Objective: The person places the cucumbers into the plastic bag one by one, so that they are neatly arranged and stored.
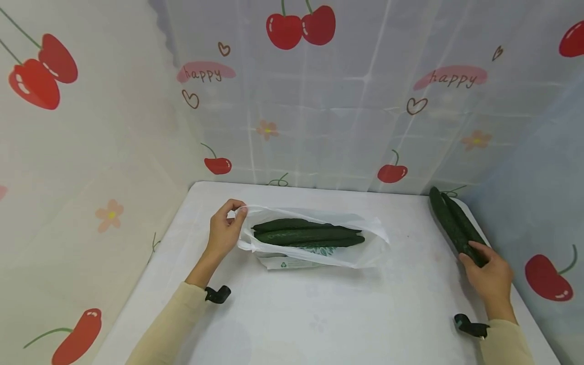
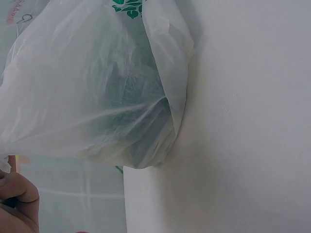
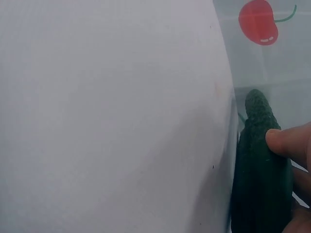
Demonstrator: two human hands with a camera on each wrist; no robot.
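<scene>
A white plastic bag (image 1: 374, 230) lies with its mouth spread on the table, several dark green cucumbers (image 1: 305, 235) side by side inside. At its left end my left hand (image 1: 225, 230) pinches the bag's rim between thumb and fingers. In the left wrist view the bag's translucent side (image 2: 73, 87) fills much of the picture, and only part of the hand (image 2: 19, 204) shows. Near the table's right edge, my right hand (image 1: 490, 271) grips a cucumber (image 1: 449, 220) by its near end. A second cucumber (image 1: 465, 218) lies along its right side.
The white table (image 1: 292, 319) has its right edge close by the right hand. Behind it hangs a cherry-printed curtain (image 1: 319, 126), with similar sheets on both sides. Black wrist cameras (image 1: 470, 326) sit at both sleeves.
</scene>
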